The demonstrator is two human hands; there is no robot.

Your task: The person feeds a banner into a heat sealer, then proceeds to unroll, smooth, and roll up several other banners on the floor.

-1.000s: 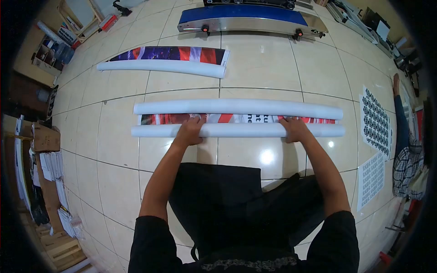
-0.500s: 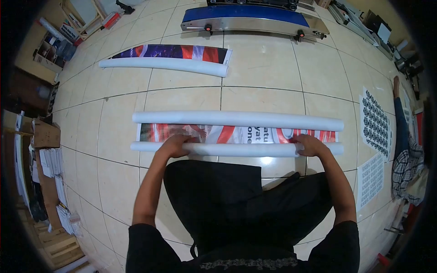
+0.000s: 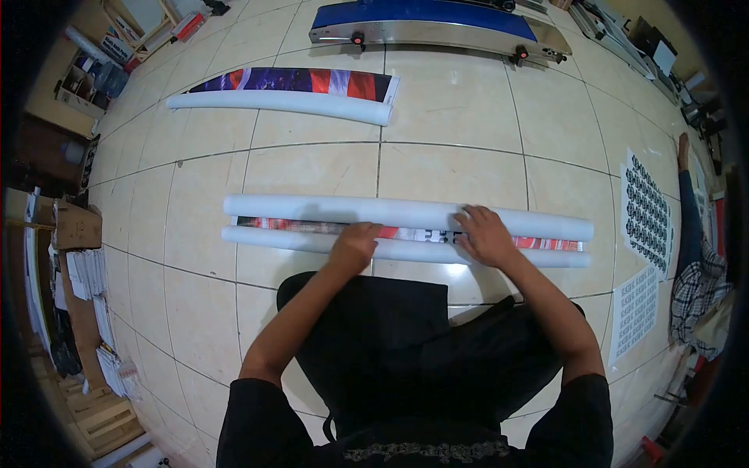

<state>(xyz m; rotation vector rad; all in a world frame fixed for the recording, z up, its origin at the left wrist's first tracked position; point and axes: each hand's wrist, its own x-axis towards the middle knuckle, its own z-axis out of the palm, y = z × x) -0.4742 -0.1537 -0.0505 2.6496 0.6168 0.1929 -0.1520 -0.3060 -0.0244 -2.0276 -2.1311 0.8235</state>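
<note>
A printed banner [image 3: 421, 234] lies on the floor in front of my knees, rolled in from two sides. Its white far roll [image 3: 328, 207] and white near roll [image 3: 289, 239] run side by side, with a thin strip of red, white and black print between them. My left hand [image 3: 356, 247] is over the near roll left of centre, fingers curled round it towards the printed strip. Over the strip, right of centre, my right hand [image 3: 485, 236] has its fingers apart, the fingertips on the far roll and the thumb by the near one.
Beyond lies another partly rolled banner [image 3: 281, 107] with purple and red print. A blue-topped machine [image 3: 437, 33] stands at the back. Printed sheets [image 3: 646, 214] lie to the right, near a person's leg [image 3: 688, 210]. Boxes and stacked paper [image 3: 87, 274] line the left.
The near roll has come closer to the far roll, narrowing the printed strip. Both hands have moved inwards, and my right hand has reached forward to the far roll.
</note>
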